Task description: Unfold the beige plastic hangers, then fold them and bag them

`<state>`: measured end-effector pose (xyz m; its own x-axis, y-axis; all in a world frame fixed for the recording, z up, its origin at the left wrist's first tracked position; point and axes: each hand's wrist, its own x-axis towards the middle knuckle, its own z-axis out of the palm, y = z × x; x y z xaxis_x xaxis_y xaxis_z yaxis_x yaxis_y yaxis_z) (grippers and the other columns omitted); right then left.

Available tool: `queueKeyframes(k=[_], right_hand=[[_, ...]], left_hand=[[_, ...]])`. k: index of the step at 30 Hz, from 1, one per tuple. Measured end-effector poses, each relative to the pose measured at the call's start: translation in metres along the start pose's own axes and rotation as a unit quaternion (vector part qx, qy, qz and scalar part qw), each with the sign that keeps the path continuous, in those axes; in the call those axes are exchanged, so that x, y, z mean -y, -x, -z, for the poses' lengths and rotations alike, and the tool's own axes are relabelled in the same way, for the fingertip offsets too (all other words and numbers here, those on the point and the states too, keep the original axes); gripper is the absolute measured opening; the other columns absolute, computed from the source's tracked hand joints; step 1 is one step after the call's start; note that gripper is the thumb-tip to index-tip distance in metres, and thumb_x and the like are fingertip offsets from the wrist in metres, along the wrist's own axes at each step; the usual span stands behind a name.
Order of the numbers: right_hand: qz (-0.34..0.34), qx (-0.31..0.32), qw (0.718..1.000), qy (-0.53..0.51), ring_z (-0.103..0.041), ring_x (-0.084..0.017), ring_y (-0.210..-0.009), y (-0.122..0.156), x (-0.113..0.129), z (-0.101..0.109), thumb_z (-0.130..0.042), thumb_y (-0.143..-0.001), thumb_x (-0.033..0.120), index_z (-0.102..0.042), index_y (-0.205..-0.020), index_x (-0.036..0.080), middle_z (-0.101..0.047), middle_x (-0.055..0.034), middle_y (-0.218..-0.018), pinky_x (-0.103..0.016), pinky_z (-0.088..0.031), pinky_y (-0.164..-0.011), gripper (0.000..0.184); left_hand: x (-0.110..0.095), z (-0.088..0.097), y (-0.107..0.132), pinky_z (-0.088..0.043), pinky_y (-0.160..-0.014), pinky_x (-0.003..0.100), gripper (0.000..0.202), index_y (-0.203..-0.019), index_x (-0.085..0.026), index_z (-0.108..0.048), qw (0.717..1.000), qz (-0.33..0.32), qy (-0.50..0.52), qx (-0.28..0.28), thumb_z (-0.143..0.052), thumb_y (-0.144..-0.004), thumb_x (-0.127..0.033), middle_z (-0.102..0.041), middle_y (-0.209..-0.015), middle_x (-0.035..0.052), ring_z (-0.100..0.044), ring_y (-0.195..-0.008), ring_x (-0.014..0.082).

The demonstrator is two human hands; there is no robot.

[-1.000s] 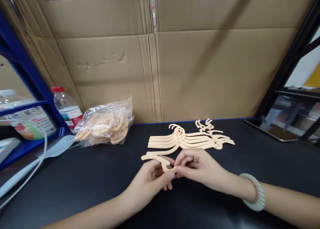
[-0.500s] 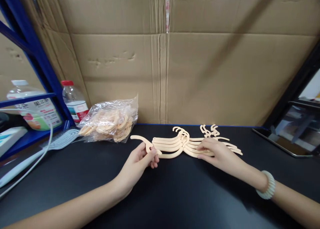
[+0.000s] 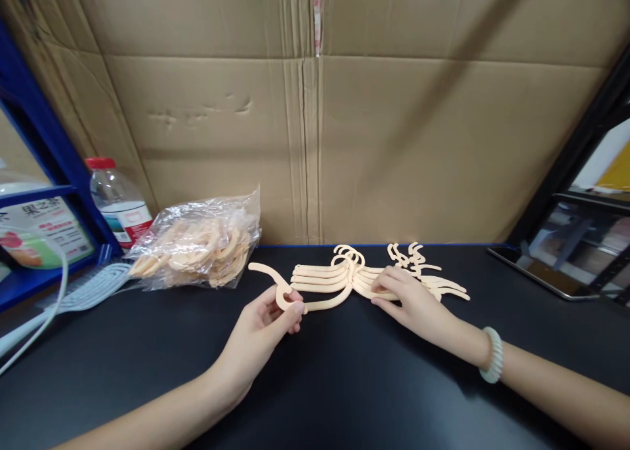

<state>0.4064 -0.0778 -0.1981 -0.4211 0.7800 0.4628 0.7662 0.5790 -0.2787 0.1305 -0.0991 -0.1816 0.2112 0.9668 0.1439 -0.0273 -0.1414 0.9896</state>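
Observation:
My left hand [image 3: 260, 325] pinches one cream plastic hanger half [image 3: 270, 280] by its hooked end, and the arm of the piece sticks out to the left above the black tabletop [image 3: 147, 358]. My right hand [image 3: 411, 299] lies with its fingers curled on the right side of a row of assembled cream hangers [image 3: 339, 276] set out near the back of the table. More hanger pieces [image 3: 418, 260] lie behind that hand. A pale beaded bracelet [image 3: 493, 355] circles my right wrist.
A clear plastic bag of cream pieces [image 3: 197, 246] lies at the back left. A water bottle with a red cap [image 3: 118, 201] stands by a blue shelf frame [image 3: 39, 142]. Cardboard [image 3: 344, 122] walls the back. A tablet [image 3: 536, 269] lies at the right.
A second ago both hands held the piece together near the middle. My right hand has let go and moved back onto the row of hangers; my left hand carried the piece leftward.

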Motion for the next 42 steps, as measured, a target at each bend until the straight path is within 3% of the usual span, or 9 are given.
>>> queueKeyframes(k=[8, 14, 16, 18, 20, 25, 30, 34, 42], right_hand=[[-0.015, -0.025, 0.999, 0.02, -0.055, -0.02, -0.08, -0.009, -0.002, -0.001, -0.058, -0.084, 0.012, -0.053, -0.082, 0.02, -0.057, -0.0041, -0.084, -0.033, -0.046, -0.072, 0.01], [-0.009, -0.029, 0.999, -0.04, -0.058, -0.018, -0.077, 0.003, -0.001, 0.009, -0.05, -0.087, 0.011, -0.048, -0.081, 0.021, -0.059, -0.0031, -0.083, -0.031, -0.048, -0.07, 0.012], [-0.013, -0.034, 0.997, -0.07, -0.061, -0.019, -0.081, 0.008, -0.001, 0.014, -0.049, -0.09, 0.014, -0.051, -0.092, 0.022, -0.062, -0.0042, -0.088, -0.032, -0.05, -0.073, 0.008], [-0.004, -0.042, 0.996, -0.08, -0.062, -0.02, -0.09, 0.01, 0.0, 0.019, -0.047, -0.092, 0.017, -0.052, -0.109, 0.022, -0.064, -0.0063, -0.098, -0.035, -0.052, -0.079, 0.018], [0.023, -0.035, 0.996, -0.078, -0.062, -0.021, -0.096, 0.012, 0.004, 0.026, -0.042, -0.095, 0.017, -0.054, -0.114, 0.024, -0.065, -0.0072, -0.104, -0.036, -0.051, -0.084, 0.023], [0.037, 0.012, 0.996, -0.085, -0.062, -0.02, -0.087, 0.013, 0.014, 0.037, -0.035, -0.097, 0.019, -0.056, -0.096, 0.023, -0.065, -0.0062, -0.096, -0.034, -0.051, -0.076, 0.022], [0.037, 0.016, 0.997, -0.062, -0.06, -0.019, -0.075, 0.015, 0.019, 0.037, -0.033, -0.099, 0.021, -0.051, -0.08, 0.022, -0.063, -0.0039, -0.081, -0.033, -0.049, -0.07, 0.026], [0.066, -0.003, 0.996, -0.066, -0.06, -0.018, -0.078, 0.016, 0.02, 0.037, -0.035, -0.099, 0.021, -0.053, -0.082, 0.021, -0.064, -0.0043, -0.083, -0.032, -0.049, -0.072, 0.024], [0.072, -0.019, 0.995, -0.061, -0.063, -0.021, -0.083, 0.017, 0.019, 0.036, -0.038, -0.098, 0.021, -0.058, -0.092, 0.021, -0.068, -0.0073, -0.09, -0.034, -0.051, -0.077, 0.022]], left_hand=[[0.002, 0.005, -0.005, -0.038, -0.064, 0.022, 0.021, -0.079, -0.018, -0.06, 1.0, 0.004, 0.0, 0.006, -0.071, -0.081, -0.035, -0.052, -0.071, -0.0028, -0.045, -0.067, 0.0111], [0.002, 0.007, -0.007, -0.04, -0.068, 0.023, 0.021, -0.08, -0.016, -0.066, 0.999, 0.026, 0.044, -0.004, -0.078, -0.074, -0.032, -0.056, -0.076, -0.0008, -0.047, -0.071, 0.0118], [0.001, 0.008, -0.007, -0.041, -0.068, 0.022, 0.024, -0.079, -0.016, -0.066, 0.997, 0.037, 0.068, -0.003, -0.081, -0.071, -0.033, -0.057, -0.076, -0.0007, -0.047, -0.07, 0.0114], [0.001, 0.008, -0.008, -0.041, -0.067, 0.021, 0.025, -0.077, -0.016, -0.066, 0.995, 0.043, 0.093, 0.003, -0.082, -0.068, -0.032, -0.056, -0.074, -0.0011, -0.047, -0.069, 0.011], [0.001, 0.009, -0.009, -0.041, -0.066, 0.021, 0.025, -0.076, -0.016, -0.065, 0.992, 0.047, 0.114, 0.007, -0.083, -0.068, -0.032, -0.055, -0.074, -0.0017, -0.047, -0.069, 0.0105], [0.001, 0.012, -0.011, -0.045, -0.072, 0.022, 0.022, -0.078, -0.018, -0.063, 0.989, 0.059, 0.132, 0.017, -0.08, -0.073, -0.032, -0.054, -0.079, -0.0015, -0.05, -0.077, 0.0119], [0.001, 0.015, -0.01, -0.046, -0.086, 0.03, 0.021, -0.082, -0.021, -0.062, 0.986, 0.069, 0.152, 0.028, -0.079, -0.075, -0.03, -0.059, -0.102, 0.001, -0.054, -0.092, 0.0151], [0.001, 0.017, -0.01, -0.046, -0.09, 0.032, 0.017, -0.083, -0.021, -0.061, 0.981, 0.08, 0.167, 0.058, -0.076, -0.079, -0.028, -0.059, -0.115, 0.0033, -0.052, -0.104, 0.0177], [0.001, 0.017, -0.011, -0.047, -0.085, 0.031, 0.018, -0.082, -0.018, -0.061, 0.969, 0.097, 0.201, 0.108, -0.078, -0.078, -0.024, -0.064, -0.104, 0.0051, -0.058, -0.093, 0.0162]])
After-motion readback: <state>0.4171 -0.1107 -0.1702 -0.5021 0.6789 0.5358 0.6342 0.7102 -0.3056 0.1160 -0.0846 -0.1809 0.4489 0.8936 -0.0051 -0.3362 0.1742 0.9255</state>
